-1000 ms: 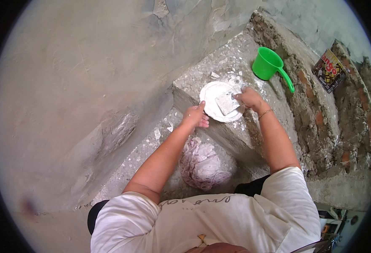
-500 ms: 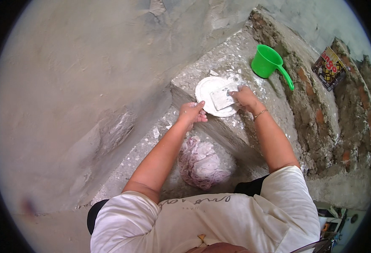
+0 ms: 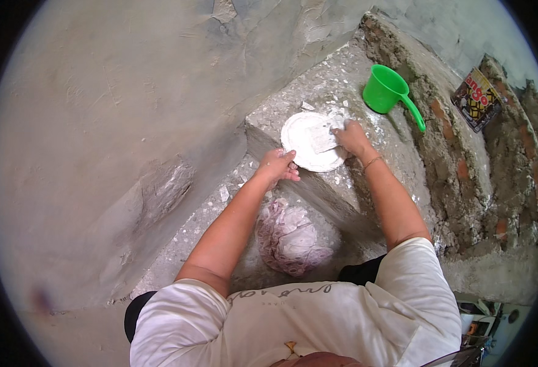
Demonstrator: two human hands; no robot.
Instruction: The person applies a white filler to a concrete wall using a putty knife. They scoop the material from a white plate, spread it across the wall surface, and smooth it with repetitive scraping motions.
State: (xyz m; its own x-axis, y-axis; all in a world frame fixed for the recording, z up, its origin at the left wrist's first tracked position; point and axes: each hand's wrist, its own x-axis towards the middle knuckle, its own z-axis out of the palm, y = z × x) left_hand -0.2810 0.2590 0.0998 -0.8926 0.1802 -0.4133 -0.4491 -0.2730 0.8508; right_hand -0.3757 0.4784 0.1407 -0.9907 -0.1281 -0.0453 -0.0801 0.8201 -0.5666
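Observation:
A round white plate (image 3: 295, 133) with a ridged rim rests on the edge of a rough concrete step. White paste or powder seems to cover it. My left hand (image 3: 276, 167) pinches the plate's near left rim, thumb on top and fingers curled below. In my right hand (image 3: 354, 140) is a flat, whitish rectangular piece (image 3: 323, 137), smeared with white, held by its right side over the plate. Whether it touches the plate's surface is hard to tell. Just below my left hand, on the lower step, lies a crumpled whitish-purple plastic bag (image 3: 295, 238).
A green plastic dipper (image 3: 384, 90) stands on the step (image 3: 348, 73), its handle toward the right. Higher steps with exposed brick rise on the right, bearing a dark printed packet (image 3: 476, 100). A grey plastered wall (image 3: 110, 110) fills the left. White chips litter the concrete.
My right hand has shifted slightly left, and the flat piece has turned, so less of its face shows. My left hand keeps its hold on the plate's rim.

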